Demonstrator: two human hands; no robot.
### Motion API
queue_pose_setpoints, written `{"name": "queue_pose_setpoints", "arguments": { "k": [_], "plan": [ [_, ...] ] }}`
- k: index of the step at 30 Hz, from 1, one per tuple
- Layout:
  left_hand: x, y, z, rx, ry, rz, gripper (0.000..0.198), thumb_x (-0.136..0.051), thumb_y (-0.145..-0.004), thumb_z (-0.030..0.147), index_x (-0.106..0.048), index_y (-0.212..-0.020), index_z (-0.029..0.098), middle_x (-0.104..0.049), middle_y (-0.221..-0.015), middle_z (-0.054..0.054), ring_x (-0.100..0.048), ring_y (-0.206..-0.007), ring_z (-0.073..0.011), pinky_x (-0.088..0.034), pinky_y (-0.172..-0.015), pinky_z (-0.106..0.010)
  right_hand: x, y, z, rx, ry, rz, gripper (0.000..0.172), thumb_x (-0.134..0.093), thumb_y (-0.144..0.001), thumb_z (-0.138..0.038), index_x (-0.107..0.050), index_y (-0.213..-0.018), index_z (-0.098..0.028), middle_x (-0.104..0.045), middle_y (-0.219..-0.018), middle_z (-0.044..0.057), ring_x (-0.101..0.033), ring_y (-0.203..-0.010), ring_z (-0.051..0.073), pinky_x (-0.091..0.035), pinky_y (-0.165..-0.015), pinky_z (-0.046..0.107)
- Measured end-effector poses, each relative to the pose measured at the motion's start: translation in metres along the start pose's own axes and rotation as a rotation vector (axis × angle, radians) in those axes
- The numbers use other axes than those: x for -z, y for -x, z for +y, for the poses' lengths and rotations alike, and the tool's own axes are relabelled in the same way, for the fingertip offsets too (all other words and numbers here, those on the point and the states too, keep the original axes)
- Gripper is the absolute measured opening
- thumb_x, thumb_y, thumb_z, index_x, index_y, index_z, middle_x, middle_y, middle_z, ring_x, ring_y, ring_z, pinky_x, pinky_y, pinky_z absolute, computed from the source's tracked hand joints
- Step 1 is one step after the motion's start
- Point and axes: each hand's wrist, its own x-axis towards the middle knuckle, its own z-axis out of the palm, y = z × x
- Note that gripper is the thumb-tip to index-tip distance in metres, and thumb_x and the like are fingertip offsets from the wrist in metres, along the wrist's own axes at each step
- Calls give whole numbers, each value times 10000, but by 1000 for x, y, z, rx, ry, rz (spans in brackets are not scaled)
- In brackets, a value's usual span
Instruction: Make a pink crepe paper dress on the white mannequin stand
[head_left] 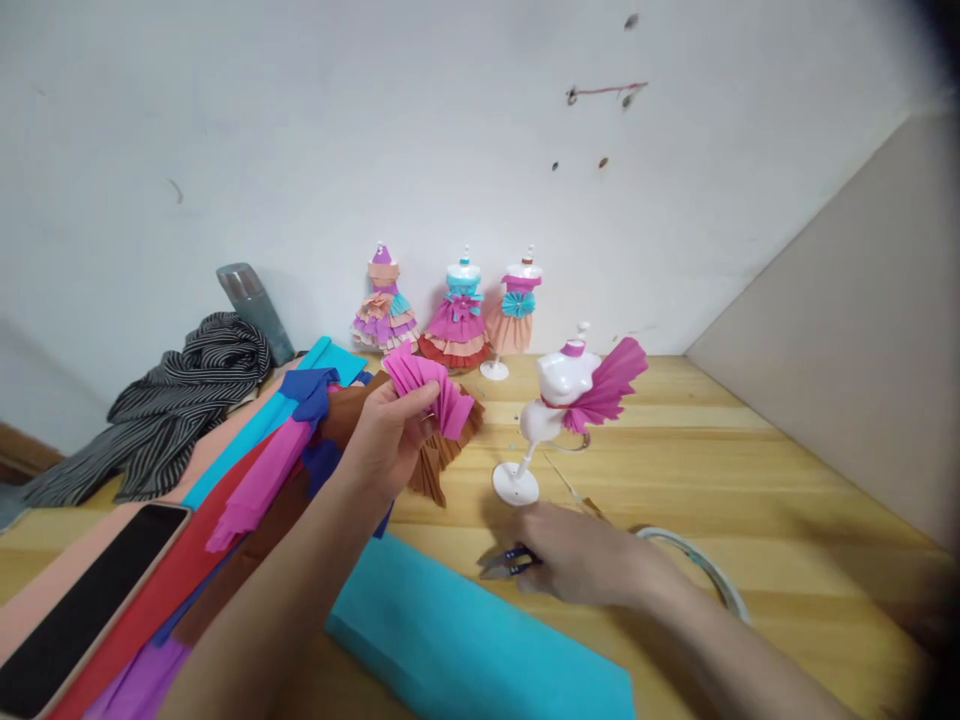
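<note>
My left hand (397,430) pinches a pleated piece of pink crepe paper (450,405), its folds fanning out past my thumb. Low over the table, my right hand (574,550) is closed around thread snips (510,563), with the blades pointing left. Just beyond that hand stands a white mini dress form (566,375) on a round base. A pink pleated fan of paper (611,385) is attached at its waist by a red band and sticks out to the right. Brown pleated paper (435,465) shows beneath my left hand.
Three dressed mini dress forms (457,315) stand against the wall. A turquoise paper sheet (472,640) lies in front. Coloured paper strips (247,440), a phone (90,610), striped cloth (187,400) and a bottle (256,310) are at left. A roll of tape (705,565) lies right.
</note>
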Motion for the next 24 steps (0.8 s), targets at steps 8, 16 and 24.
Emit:
{"name": "queue_pose_setpoints", "arguments": {
  "k": [8, 16, 24],
  "plan": [
    [-2, 3, -6, 113, 32, -64, 142, -779, -620, 103, -674, -714, 118, -677, -678, -23, -629, -621, -122, -510, -633, -235, 0, -2, 1, -106, 199, -12, 216, -632, -761, -241, -631, -965, -170, -706, -921, 135, -664, -817, 300, -384, -614, 310],
    [-6, 13, -17, 175, -79, -154, 179, -795, -643, 200, -665, -733, 116, -649, -706, -40, -599, -661, -136, -486, -643, -260, 3, -8, -15, 90, -565, 388, 388, -651, -801, -362, -602, -1142, -185, -677, -970, 94, -635, -848, 218, -502, -698, 323],
    [-8, 15, -36, 59, -282, -111, 301, -796, -659, 319, -631, -833, 137, -646, -730, -23, -579, -600, -128, -451, -594, -267, -7, -18, -17, 129, -1237, 593, 406, -778, -710, -469, -646, -933, -156, -612, -550, -16, -520, -454, 99, -419, -473, 230]
  ]
}}
